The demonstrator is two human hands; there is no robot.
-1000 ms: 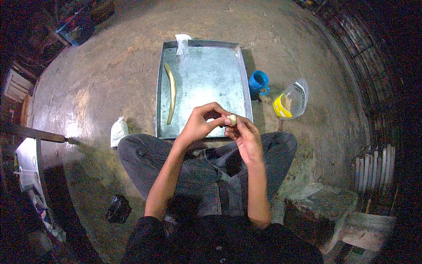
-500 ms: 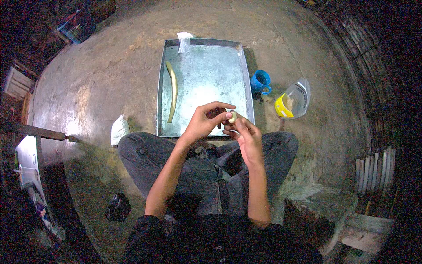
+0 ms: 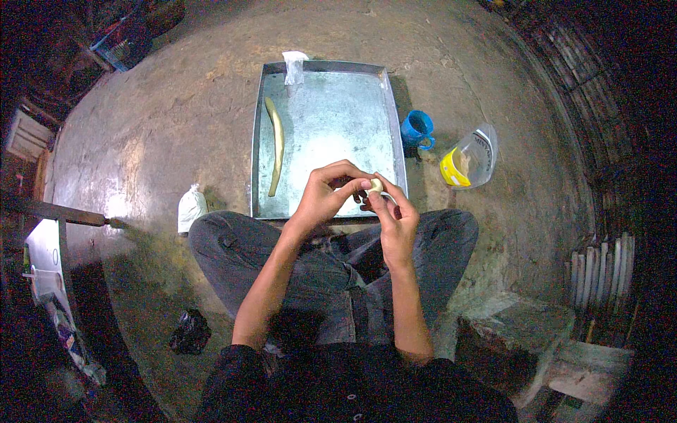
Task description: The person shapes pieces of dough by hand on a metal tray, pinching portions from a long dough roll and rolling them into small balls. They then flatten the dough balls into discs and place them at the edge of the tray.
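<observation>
Over the near edge of a shallow metal tray [image 3: 338,113], my two hands meet at a small pale lump [image 3: 375,186] that looks like dough. My left hand [image 3: 326,197] pinches it between thumb and fingers. From the other side, the thumb and fingertips of my right hand [image 3: 398,224] press on the same lump. Some fingertips are hidden behind it. Along the tray's left side lies a long, slightly curved, pale yellow roll [image 3: 277,149], apparently dough too; neither hand touches it.
A clear bag with white contents [image 3: 295,63] hangs over the tray's far edge. Right of the tray are a blue mug [image 3: 417,127] and a yellow-and-clear plastic bag [image 3: 462,168]. A white bag [image 3: 192,206] stands by my left knee; a black bag [image 3: 190,331] lies nearer.
My left index finger has curled down toward the lump, and my right fingers have come up around it. The lump has turned slightly between them. Tray and roll have stayed put.
</observation>
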